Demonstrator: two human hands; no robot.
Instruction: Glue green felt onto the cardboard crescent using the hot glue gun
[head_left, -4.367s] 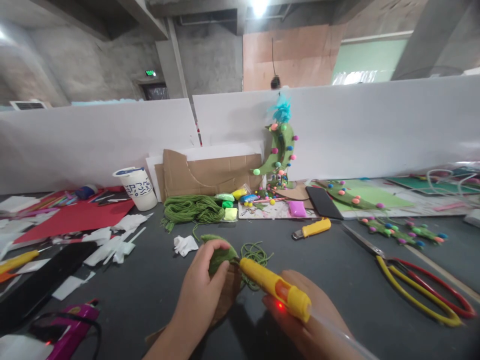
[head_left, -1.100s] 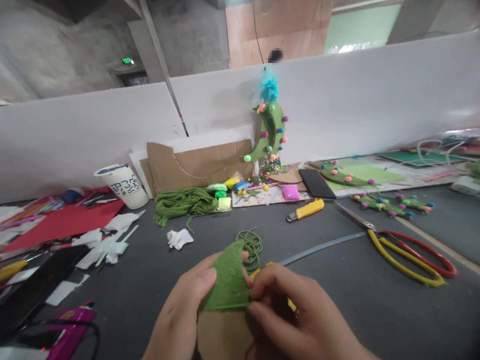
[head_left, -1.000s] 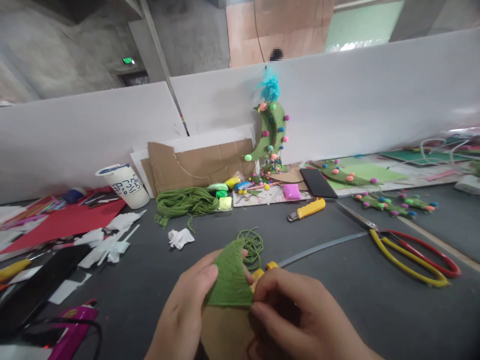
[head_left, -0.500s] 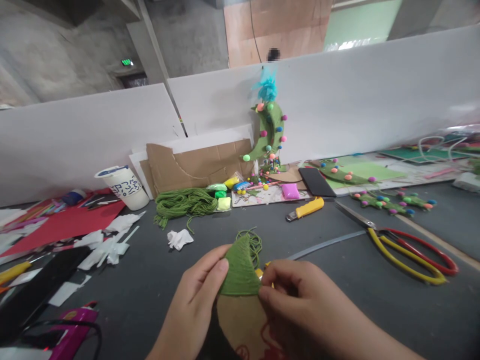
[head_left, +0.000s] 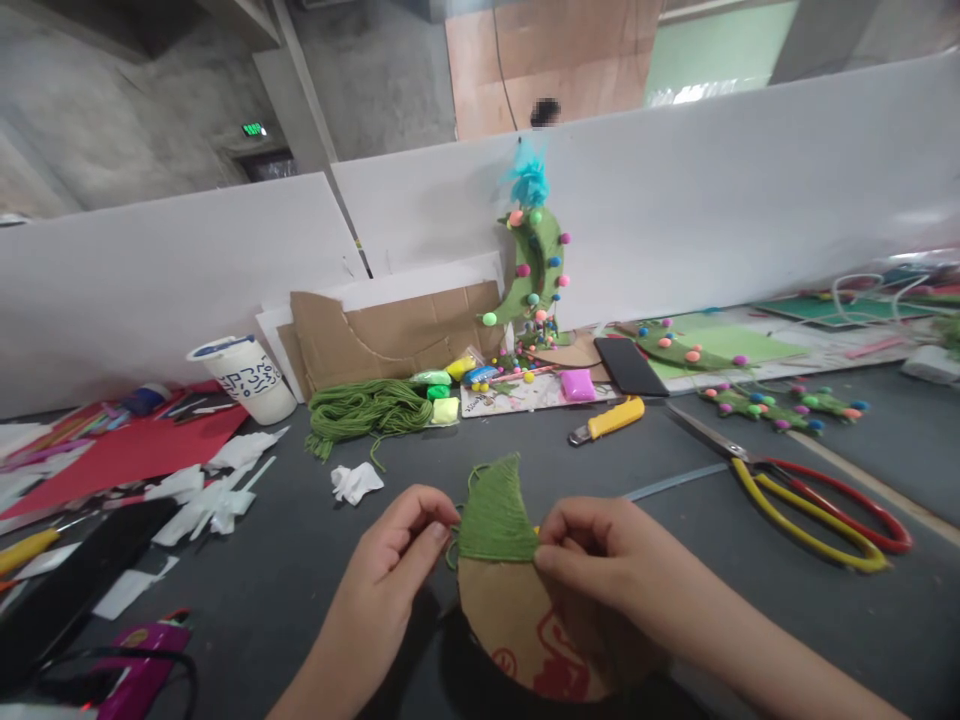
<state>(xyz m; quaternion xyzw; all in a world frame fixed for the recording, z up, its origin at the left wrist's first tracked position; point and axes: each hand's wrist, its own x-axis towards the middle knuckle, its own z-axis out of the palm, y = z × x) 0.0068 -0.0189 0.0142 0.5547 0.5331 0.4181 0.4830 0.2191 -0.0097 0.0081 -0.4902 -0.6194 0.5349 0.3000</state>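
A curved cardboard piece (head_left: 510, 620) with red print is held up in front of me, its pointed upper end wound with green yarn (head_left: 495, 515). My right hand (head_left: 600, 550) pinches its right edge, just where the wrapping meets bare cardboard. At the left edge of the wrapping, my left hand (head_left: 401, 565) is closed, thumb against forefinger, on a strand of the green yarn. Loose loops hang beside those fingertips. Part of the cardboard's right side lies behind my right hand.
Large scissors (head_left: 750, 470) lie open at right, beside a yellow utility knife (head_left: 611, 420). Behind are a green yarn skein (head_left: 367, 408), a crumpled tissue (head_left: 356, 483), a phone (head_left: 630, 366) and a pom-pom-studded green crescent (head_left: 553, 250). A white cup (head_left: 251, 380) and a magenta glue gun (head_left: 146, 665) stand left.
My left hand has let go of the wrapped tip and moved to its left edge with the yarn. The piece has tilted, its tip now to the right, showing more bare cardboard.
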